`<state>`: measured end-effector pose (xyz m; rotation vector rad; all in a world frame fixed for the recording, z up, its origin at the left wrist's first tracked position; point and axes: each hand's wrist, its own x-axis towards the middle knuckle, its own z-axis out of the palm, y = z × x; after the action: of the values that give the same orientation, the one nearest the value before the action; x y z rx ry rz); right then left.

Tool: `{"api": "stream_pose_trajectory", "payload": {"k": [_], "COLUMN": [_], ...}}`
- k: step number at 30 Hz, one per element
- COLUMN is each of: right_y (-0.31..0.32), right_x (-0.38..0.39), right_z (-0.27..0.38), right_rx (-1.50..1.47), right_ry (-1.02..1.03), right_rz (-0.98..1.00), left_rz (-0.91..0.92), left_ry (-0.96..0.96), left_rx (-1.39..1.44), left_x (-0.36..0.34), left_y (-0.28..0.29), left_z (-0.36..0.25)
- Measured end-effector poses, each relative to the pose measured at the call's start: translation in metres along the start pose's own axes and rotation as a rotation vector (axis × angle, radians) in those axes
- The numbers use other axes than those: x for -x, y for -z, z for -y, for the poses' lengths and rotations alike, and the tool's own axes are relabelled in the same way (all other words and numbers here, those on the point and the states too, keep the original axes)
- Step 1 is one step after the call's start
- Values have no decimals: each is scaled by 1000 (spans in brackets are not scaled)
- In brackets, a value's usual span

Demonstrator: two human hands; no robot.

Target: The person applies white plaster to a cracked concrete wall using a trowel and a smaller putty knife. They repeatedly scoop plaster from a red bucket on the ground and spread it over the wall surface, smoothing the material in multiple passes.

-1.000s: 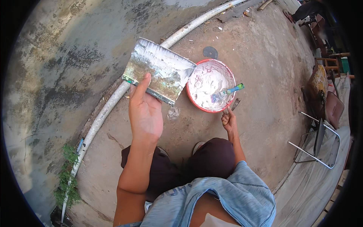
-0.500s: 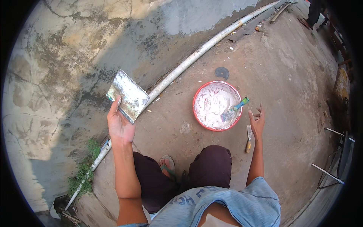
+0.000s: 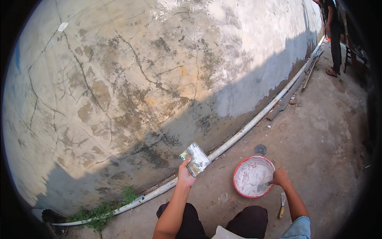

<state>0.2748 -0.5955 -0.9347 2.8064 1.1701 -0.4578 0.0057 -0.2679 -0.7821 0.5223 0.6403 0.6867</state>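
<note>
My left hand (image 3: 186, 175) grips a flat rectangular metal plate (image 3: 196, 159) smeared with white paste, holding it up beside the wall. To the right, a red-rimmed bucket (image 3: 234, 179) of white paste (image 3: 250, 178) stands on the ground. Over its right rim, my right hand (image 3: 281, 177) is closed round the handle of a paste-covered spatula, whose blade (image 3: 262, 186) dips into the paste; my fingers hide most of the handle. Just below that hand, a putty knife (image 3: 282, 207) with a yellowish handle lies on the ground.
A cracked, stained wall (image 3: 139, 87) rises ahead, with a white pipe (image 3: 242, 132) along its foot. Green weeds (image 3: 97, 215) grow near the pipe's left end. A dark disc (image 3: 260, 149) lies beyond the bucket. Another person (image 3: 335, 40) stands at the far right.
The view has tilted up and shows more wall. My right hand has gone from open beside the bucket to closed on the spatula handle. My left hand still holds the metal plate.
</note>
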Motion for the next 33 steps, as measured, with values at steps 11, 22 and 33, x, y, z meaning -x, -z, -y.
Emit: {"api": "stream_pose_trajectory", "payload": {"k": [11,22,33], "right_y": [-92,13,-65], "right_x": [2,31,17], "right_z": [5,37,46], "right_rx": [24,-116,-301], "right_ry": [13,19,-229], "right_rz": [186,-351,-176], "left_rz": [29,28,39], "left_ry": [96,81,135], "left_rx": [35,-38,-7], "left_x": [-27,-16,-30], "left_y": [-3,1,-4], "left_z": [21,-4,4]}}
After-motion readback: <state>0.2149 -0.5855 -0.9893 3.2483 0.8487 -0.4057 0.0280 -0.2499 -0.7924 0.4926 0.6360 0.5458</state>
